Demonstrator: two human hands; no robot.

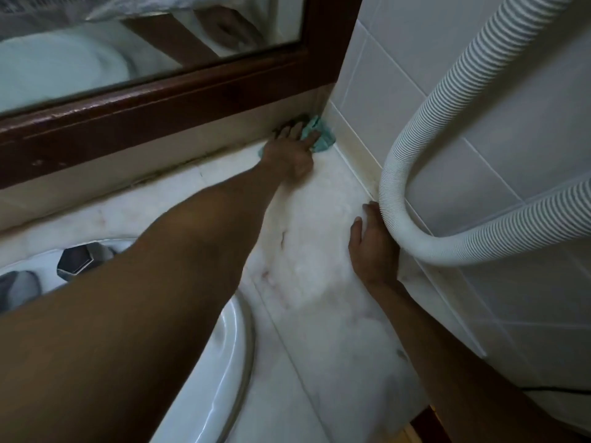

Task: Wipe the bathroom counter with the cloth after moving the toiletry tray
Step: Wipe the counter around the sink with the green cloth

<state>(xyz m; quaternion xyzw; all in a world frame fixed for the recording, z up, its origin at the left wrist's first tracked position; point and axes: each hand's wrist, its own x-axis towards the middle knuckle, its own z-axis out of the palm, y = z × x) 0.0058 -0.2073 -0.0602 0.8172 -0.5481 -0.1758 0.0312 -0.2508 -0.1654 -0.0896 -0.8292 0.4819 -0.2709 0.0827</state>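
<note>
A teal cloth [321, 135] is bunched in the far corner of the white marble counter [319, 266], where the mirror wall meets the tiled side wall. My left hand [292, 151] presses flat on the cloth, arm stretched across the counter. My right hand [372, 247] rests on the counter near the side wall, its fingers against a white ribbed hose [396, 193] and pushing it back. No toiletry tray is in view.
A white basin [230, 356] with a chrome tap [80, 259] sits at the lower left. A dark wood mirror frame [160, 110] runs along the back. The ribbed hose loops in front of the white tiled wall [479, 75] on the right.
</note>
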